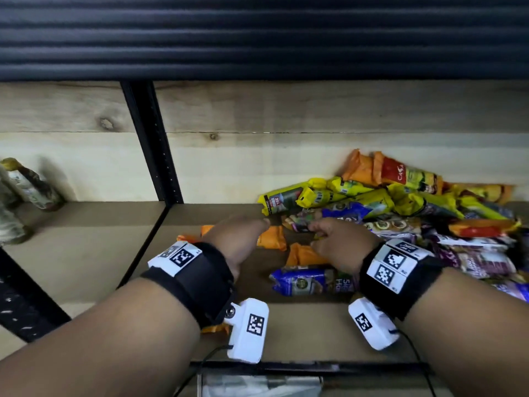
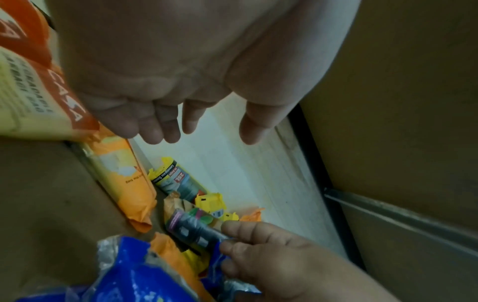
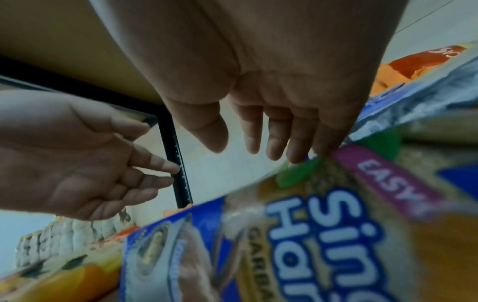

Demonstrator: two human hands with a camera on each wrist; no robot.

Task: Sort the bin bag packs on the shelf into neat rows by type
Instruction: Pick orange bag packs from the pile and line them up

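A jumbled pile of bin bag packs [image 1: 429, 213], yellow, orange, blue and purple, covers the right of the shelf [image 1: 86, 253]. My left hand [image 1: 240, 236] hovers over two orange packs [image 1: 272, 237]; in the left wrist view its fingers [image 2: 191, 114] hang relaxed and hold nothing. My right hand [image 1: 337, 245] reaches into the pile's near edge. Its fingers [image 3: 252, 143] are loosely straight, thumb apart, and the tips touch a dark purple pack [image 2: 191, 230]. A blue pack [image 1: 309, 280] lies under the right wrist. A yellow pack [image 1: 282, 197] lies just beyond both hands.
A black upright post [image 1: 154, 144] splits the shelf; bare board lies left of the hands. Bottles [image 1: 31, 190] stand at the far left against the pale wooden back wall. A dark metal rail [image 1: 286, 366] runs along the shelf's front edge. Another orange pack [image 2: 31, 81] lies under my left wrist.
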